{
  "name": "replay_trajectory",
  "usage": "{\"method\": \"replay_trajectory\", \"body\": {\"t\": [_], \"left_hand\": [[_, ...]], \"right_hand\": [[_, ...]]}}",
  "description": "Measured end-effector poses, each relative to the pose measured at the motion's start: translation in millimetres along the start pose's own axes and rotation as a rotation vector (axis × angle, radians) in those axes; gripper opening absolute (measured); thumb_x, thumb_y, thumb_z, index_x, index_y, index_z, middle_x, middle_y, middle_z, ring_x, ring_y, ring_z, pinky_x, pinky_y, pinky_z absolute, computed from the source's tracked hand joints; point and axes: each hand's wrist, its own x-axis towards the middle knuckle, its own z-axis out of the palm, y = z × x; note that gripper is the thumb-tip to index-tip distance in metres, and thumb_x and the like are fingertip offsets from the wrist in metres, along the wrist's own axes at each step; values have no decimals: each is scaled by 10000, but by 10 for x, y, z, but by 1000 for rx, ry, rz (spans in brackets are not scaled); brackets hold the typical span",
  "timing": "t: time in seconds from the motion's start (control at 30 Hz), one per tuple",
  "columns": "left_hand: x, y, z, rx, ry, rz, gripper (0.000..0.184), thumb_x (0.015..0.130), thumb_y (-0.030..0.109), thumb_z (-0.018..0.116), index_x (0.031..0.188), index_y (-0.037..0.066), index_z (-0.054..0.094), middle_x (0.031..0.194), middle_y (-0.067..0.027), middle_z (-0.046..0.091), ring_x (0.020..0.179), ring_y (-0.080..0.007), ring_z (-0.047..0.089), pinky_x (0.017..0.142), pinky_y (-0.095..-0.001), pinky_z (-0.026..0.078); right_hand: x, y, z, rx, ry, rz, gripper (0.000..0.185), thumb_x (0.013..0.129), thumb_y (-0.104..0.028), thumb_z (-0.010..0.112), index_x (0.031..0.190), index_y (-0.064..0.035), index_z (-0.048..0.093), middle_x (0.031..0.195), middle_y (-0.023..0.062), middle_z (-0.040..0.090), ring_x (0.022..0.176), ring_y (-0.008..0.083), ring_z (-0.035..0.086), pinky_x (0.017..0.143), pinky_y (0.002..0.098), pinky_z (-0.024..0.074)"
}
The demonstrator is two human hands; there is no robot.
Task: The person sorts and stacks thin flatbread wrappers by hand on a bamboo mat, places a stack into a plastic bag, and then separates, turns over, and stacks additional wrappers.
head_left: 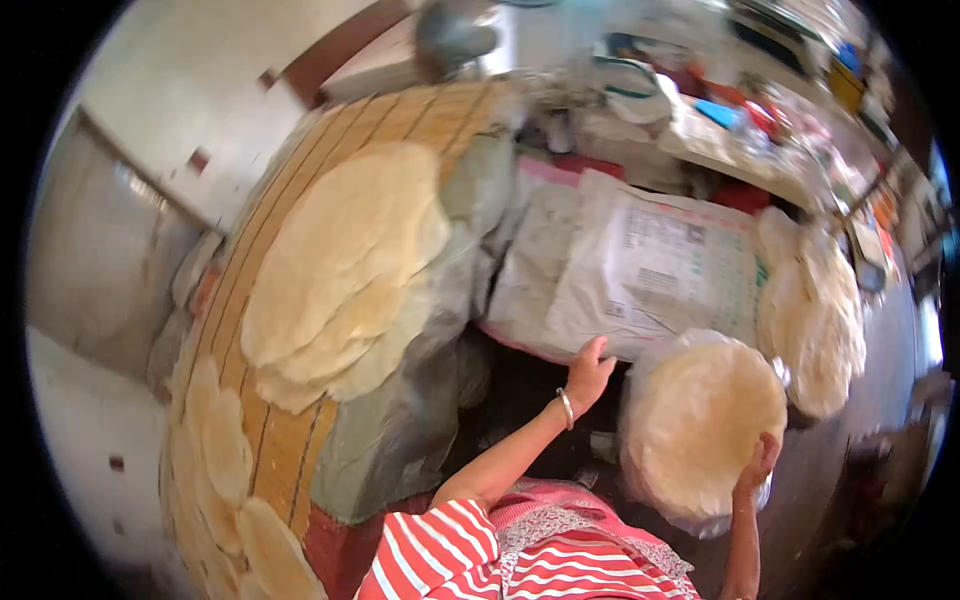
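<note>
My right hand [765,458] is at the right edge of the pale round [710,410], fingers laid over its rim; whether they pinch it or only rest there, I cannot tell. My left hand [590,372] is off to the left of the round, by the near edge of the white sack [665,265], thumb and fingers loosely apart with nothing visible between them. So of my 2 hands, just the right is on the round, probably to steady it from the side. The round sits close in front of me, toward the right, wrapped about in clear plastic [650,465], likely so it stays clean and does not stick. The sack lies flat just beyond it, and a clear bag [815,320] of pale stuff is to its far right, both within easy reach. On my left, thin breads [345,265] overlap on the slatted board [295,430], with more breads at its near left end, perhaps spread out this way to save room. Farther off, a crowded shelf [690,135] is at far right and a fan [455,45] at the far end of the board.
</note>
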Motion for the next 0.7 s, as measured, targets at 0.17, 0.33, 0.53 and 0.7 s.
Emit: {"method": "replay_trajectory", "body": {"t": [0.17, 0.33, 0.53, 0.7], "left_hand": [[-212, -112, -1698, -287, 416, -159, 107, 759, 13, 535, 864, 23, 517, 752, -48, 566, 701, -130, 581, 603, -235, 464], [-270, -255, -3174, -386, 759, -185, 67, 777, 27, 515, 844, 22, 512, 760, -58, 562, 670, -133, 575, 572, -226, 457], [-548, -538, -4199, -545, 955, -202, 88, 764, -10, 525, 847, 13, 508, 773, -64, 562, 669, -149, 563, 609, -258, 468], [-718, -548, -4541, -777, 984, -175, 107, 754, -30, 514, 857, -3, 511, 818, -101, 559, 724, -196, 551, 680, -306, 472]], "right_hand": [[-335, -1617, 2146, 245, -577, -178, 292, 770, 45, 455, 1050, -19, 511, 1081, 94, 519, 1022, 209, 481, 902, 314, 353], [-980, -3110, 3729, 298, -911, -751, 223, 720, 78, 494, 925, -4, 526, 1003, 161, 547, 960, 287, 519, 814, 322, 405], [-1475, -4028, 5034, 248, -1041, -991, 262, 667, 30, 500, 925, -11, 510, 1031, 170, 526, 981, 335, 496, 808, 385, 406], [-1673, -4230, 5859, -2, -1042, -1152, 365, 662, -5, 502, 1025, -45, 492, 1156, 143, 459, 1129, 286, 395, 886, 399, 346]]}}
